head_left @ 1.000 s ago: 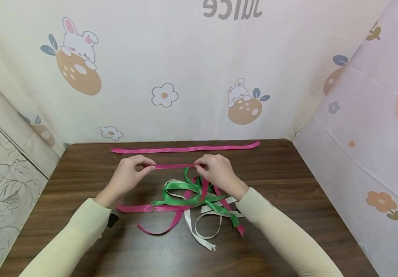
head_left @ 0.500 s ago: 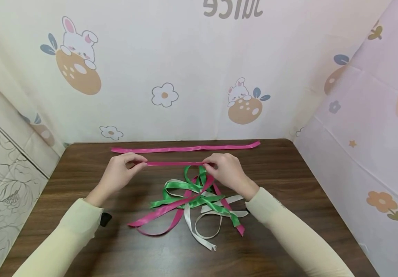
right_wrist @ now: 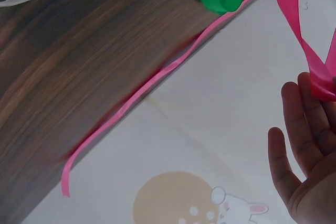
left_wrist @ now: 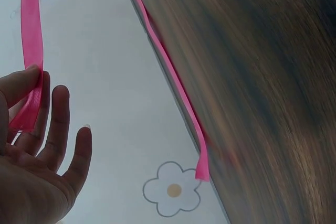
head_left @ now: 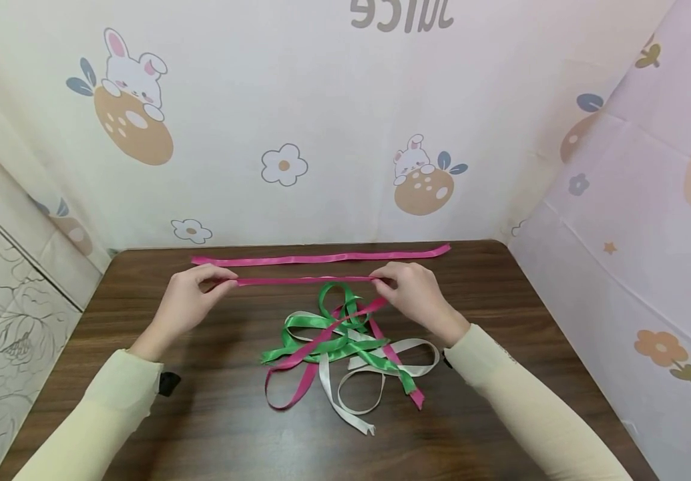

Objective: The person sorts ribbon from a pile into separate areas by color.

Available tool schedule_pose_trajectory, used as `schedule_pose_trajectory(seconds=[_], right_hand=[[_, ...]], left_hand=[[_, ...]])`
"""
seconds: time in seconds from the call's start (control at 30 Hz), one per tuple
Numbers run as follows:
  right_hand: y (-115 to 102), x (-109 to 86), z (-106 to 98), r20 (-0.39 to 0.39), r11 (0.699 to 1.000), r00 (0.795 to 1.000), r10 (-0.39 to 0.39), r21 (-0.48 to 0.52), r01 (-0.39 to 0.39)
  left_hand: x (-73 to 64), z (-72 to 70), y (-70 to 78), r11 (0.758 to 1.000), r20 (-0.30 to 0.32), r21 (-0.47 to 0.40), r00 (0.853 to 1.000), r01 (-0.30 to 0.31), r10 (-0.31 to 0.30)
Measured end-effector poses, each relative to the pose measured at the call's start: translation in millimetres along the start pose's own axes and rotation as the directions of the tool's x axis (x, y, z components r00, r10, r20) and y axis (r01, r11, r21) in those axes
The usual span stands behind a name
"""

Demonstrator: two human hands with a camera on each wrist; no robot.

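while my left hand (head_left: 179, 302) is pinching one end of a pink ribbon (left_wrist: 32, 30) between thumb and fingers, my right hand (head_left: 418, 294) is pinching it farther along, and a straight stretch is running nearly level between the two. seen from the left wrist, the ribbon's short end is poking out past my thumb, and my other fingers are spreading loosely. seen from the right wrist, the ribbon is folding at my fingertips, with two pink strands going up from there; my thumb is hiding from that view. below my right hand a pink length is slanting down and left into the tangle, where i cannot follow it all the way. a second pink ribbon (head_left: 321, 258) is lying just beyond the held stretch, along the far edge of the brown wooden table (head_left: 219, 427). nearer to me, between my forearms, a green ribbon (head_left: 306, 322) and a white ribbon (head_left: 354, 422) are looping over and under pink strands, the white curling out to the right and toward me. my pale sleeves (head_left: 522, 387) are ending at the wrists, and a patterned cloth (head_left: 333, 87) is hanging behind the table.
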State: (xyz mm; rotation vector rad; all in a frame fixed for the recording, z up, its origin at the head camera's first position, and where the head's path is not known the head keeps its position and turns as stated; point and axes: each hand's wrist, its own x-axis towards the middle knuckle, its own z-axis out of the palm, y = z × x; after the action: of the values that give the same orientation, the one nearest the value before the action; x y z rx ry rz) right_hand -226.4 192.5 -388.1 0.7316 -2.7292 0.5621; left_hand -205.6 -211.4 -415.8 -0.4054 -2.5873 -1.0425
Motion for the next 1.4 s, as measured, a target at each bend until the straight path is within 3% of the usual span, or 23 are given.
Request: schedule_pose_trajectory(seconds=[0.53,0.77,1.4], right_hand=[[28,-12.4,-16,-0.031,0.997,0.996,0.078,-0.003,-0.079],[46,-21.3,-22,-0.034,0.991,0.990,0.135,0.001,-0.135],[74,-32.5,-32,-0.057,0.969,0.967,0.247,0.039,-0.245]], left_hand=[[-3.2,-16.7,-15.4,0.998,-0.056,-0.024,0.997,0.050,-0.051],[-5.4,-18.9,-26.5,0.998,-0.080,0.008,0.995,0.067,-0.066],[-10.1,-25.9,-51.3,0.988,-0.059,0.044,0.988,0.146,-0.144]])
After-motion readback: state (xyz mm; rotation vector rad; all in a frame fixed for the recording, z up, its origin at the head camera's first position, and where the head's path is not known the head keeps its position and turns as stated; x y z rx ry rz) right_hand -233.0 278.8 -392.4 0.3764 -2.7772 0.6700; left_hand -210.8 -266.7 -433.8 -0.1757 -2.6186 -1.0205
